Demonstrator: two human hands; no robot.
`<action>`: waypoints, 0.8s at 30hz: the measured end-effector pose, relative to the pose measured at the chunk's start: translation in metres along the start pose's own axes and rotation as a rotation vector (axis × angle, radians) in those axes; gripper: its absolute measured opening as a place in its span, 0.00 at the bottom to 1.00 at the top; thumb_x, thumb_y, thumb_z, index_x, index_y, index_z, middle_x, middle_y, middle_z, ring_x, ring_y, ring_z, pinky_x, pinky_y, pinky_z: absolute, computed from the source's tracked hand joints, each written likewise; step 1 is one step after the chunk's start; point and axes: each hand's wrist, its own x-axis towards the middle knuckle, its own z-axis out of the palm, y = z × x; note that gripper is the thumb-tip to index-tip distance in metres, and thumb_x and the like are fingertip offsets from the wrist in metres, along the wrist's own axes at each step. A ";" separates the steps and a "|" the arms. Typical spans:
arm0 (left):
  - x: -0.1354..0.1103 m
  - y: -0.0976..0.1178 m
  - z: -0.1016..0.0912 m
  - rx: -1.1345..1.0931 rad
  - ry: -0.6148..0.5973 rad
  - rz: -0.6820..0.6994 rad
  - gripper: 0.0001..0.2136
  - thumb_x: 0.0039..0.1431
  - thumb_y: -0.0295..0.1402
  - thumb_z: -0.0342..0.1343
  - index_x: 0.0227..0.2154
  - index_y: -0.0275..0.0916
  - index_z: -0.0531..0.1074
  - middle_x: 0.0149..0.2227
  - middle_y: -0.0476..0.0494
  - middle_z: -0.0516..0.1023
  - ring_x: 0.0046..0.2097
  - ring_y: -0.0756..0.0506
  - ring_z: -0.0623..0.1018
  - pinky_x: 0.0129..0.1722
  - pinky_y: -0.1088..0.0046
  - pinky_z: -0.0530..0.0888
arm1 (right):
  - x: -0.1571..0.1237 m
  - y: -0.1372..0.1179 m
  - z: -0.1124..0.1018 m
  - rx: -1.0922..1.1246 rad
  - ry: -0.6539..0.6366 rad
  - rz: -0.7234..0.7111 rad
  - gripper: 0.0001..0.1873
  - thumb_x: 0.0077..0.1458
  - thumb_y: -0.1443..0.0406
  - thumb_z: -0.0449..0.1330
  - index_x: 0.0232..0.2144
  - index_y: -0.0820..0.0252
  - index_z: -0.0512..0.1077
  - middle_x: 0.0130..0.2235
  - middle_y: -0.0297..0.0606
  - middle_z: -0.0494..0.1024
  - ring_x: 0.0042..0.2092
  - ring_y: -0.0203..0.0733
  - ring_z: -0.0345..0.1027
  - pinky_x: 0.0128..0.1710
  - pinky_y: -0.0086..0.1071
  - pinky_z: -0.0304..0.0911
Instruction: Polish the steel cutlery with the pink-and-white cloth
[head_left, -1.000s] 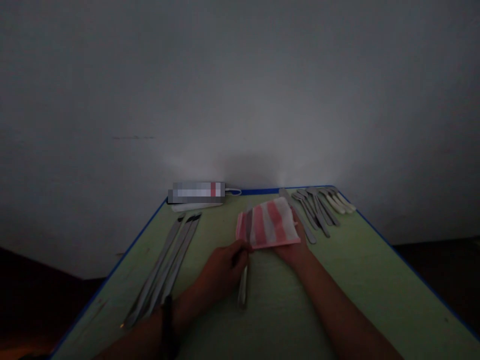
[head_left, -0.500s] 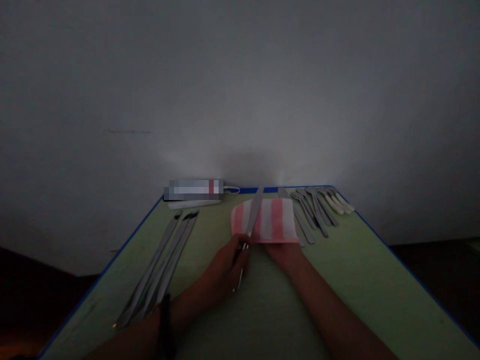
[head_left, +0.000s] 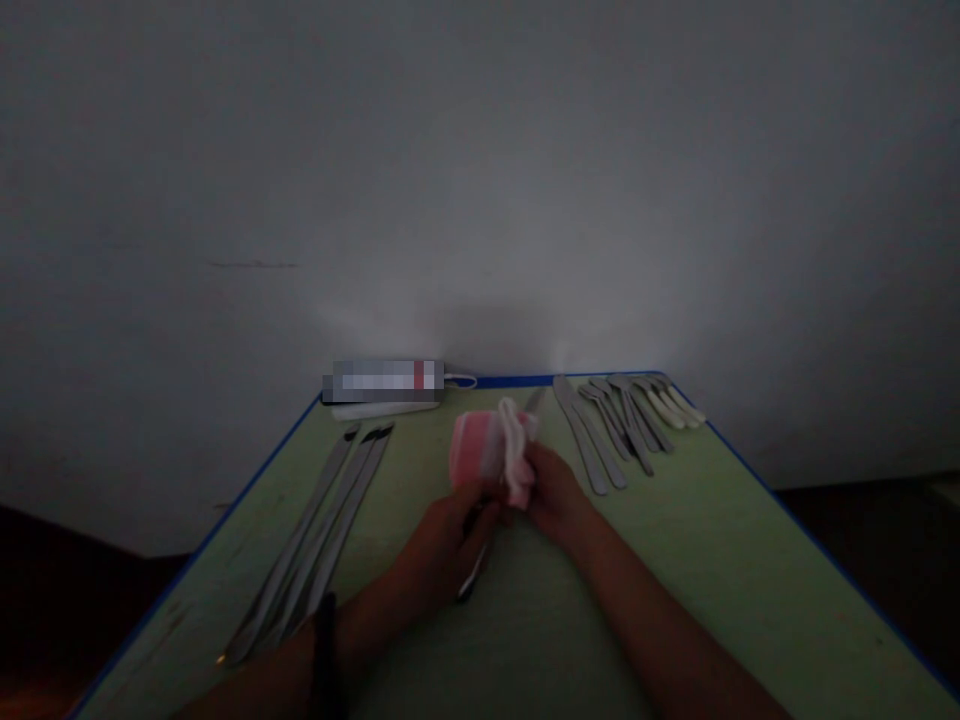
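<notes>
My left hand (head_left: pixel 454 530) is closed round the handle of a table knife (head_left: pixel 471 578), whose end sticks out below my fingers. A pink-and-white striped cloth (head_left: pixel 474 445) is folded over the blade, and my right hand (head_left: pixel 551 490) grips it there from the right. Only the blade's tip shows beyond the cloth; the rest is covered. Two more table knives (head_left: pixel 592 440) lie on the table just right of my right hand. A dark band circles my left wrist.
Several forks and spoons (head_left: pixel 630 410), some with white handles (head_left: pixel 667 405), lie at the back right. Three long metal utensils with dark ends (head_left: pixel 322 540) lie on the left. A blurred-out box (head_left: pixel 386 382) with a white cord stands at the back left, by the wall. The green table (head_left: pixel 675 600) has blue edges.
The cloth, spread flat beneath the blade before, is now folded over it. My right hand has come out from under the cloth and closed on it around the blade.
</notes>
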 end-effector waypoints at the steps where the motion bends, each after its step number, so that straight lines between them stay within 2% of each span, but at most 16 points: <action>1: -0.001 0.002 0.000 0.027 -0.013 0.004 0.09 0.61 0.34 0.43 0.35 0.38 0.67 0.32 0.47 0.74 0.34 0.48 0.73 0.35 0.74 0.68 | -0.001 -0.001 0.002 0.006 -0.019 0.048 0.12 0.50 0.61 0.60 0.33 0.65 0.72 0.29 0.38 0.76 0.28 0.38 0.69 0.29 0.34 0.67; 4: -0.005 0.009 -0.003 0.097 -0.097 0.091 0.07 0.58 0.32 0.46 0.37 0.39 0.67 0.34 0.47 0.73 0.31 0.49 0.71 0.33 0.75 0.67 | 0.000 -0.005 0.005 0.090 -0.003 0.111 0.13 0.48 0.60 0.62 0.33 0.64 0.71 0.27 0.36 0.77 0.25 0.36 0.69 0.27 0.30 0.67; 9: -0.013 0.019 -0.008 0.225 -0.229 0.323 0.09 0.56 0.30 0.48 0.40 0.41 0.68 0.35 0.45 0.72 0.36 0.47 0.71 0.36 0.73 0.66 | 0.015 -0.010 -0.008 0.187 0.116 0.047 0.11 0.50 0.59 0.59 0.32 0.62 0.71 0.28 0.34 0.77 0.28 0.34 0.70 0.31 0.28 0.68; 13: -0.014 0.015 -0.006 0.147 -0.262 0.381 0.11 0.58 0.30 0.48 0.43 0.42 0.68 0.39 0.44 0.72 0.42 0.46 0.71 0.41 0.71 0.67 | 0.018 -0.014 -0.014 0.132 0.160 -0.042 0.13 0.48 0.58 0.60 0.33 0.61 0.71 0.31 0.35 0.78 0.30 0.36 0.71 0.31 0.29 0.68; 15: -0.012 0.009 -0.003 0.059 -0.249 0.313 0.11 0.59 0.30 0.48 0.44 0.43 0.68 0.40 0.45 0.73 0.40 0.47 0.72 0.41 0.72 0.68 | 0.014 -0.017 -0.009 0.086 0.170 -0.085 0.15 0.47 0.56 0.61 0.33 0.61 0.71 0.30 0.36 0.77 0.28 0.36 0.70 0.27 0.28 0.68; 17: -0.009 0.004 -0.001 -0.052 -0.166 0.170 0.11 0.58 0.31 0.49 0.44 0.42 0.65 0.39 0.46 0.74 0.38 0.49 0.73 0.37 0.75 0.69 | 0.009 -0.019 -0.003 0.051 0.164 -0.117 0.17 0.46 0.54 0.61 0.33 0.61 0.71 0.28 0.35 0.76 0.26 0.35 0.69 0.24 0.26 0.65; 20: -0.002 -0.001 -0.001 -0.182 -0.031 -0.038 0.10 0.57 0.35 0.50 0.42 0.39 0.64 0.37 0.46 0.75 0.35 0.49 0.74 0.33 0.76 0.69 | 0.002 -0.015 0.006 0.033 0.133 -0.129 0.18 0.46 0.53 0.60 0.36 0.59 0.70 0.32 0.35 0.76 0.27 0.34 0.69 0.23 0.26 0.64; 22: 0.002 -0.001 -0.003 -0.156 -0.031 -0.089 0.10 0.59 0.38 0.48 0.34 0.38 0.68 0.30 0.49 0.75 0.31 0.49 0.73 0.30 0.77 0.68 | -0.001 -0.010 0.010 -0.001 0.103 -0.115 0.20 0.47 0.51 0.58 0.37 0.58 0.69 0.35 0.35 0.76 0.29 0.34 0.68 0.24 0.26 0.63; 24: 0.003 0.002 -0.005 -0.098 -0.071 -0.073 0.14 0.60 0.40 0.45 0.28 0.37 0.71 0.25 0.50 0.73 0.27 0.50 0.71 0.28 0.77 0.66 | -0.004 -0.004 0.010 -0.082 0.059 -0.100 0.20 0.48 0.51 0.58 0.37 0.58 0.69 0.34 0.35 0.76 0.29 0.34 0.68 0.25 0.27 0.62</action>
